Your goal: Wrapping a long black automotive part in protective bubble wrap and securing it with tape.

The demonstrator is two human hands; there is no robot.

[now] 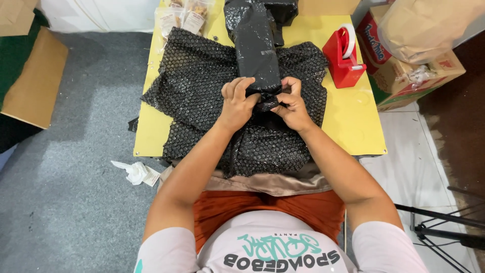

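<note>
Between the left hand (pixel 237 103) and right hand (pixel 291 105), both pinched shut on its near end, the long black bubble-wrapped bundle (pixel 256 48) looks mostly wrapped, its end fold unsealed, with the red tape dispenser (pixel 343 58) untouched beyond the right hand.

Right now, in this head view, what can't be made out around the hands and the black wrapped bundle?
- What the black wrapped bundle contains: its plastic covers it.
- The bundle's near end: left hand and right hand cover it.
- The small packets: cut by the top edge, too small to identify.
- The yellow table centre: hidden under black bubble wrap.
</note>
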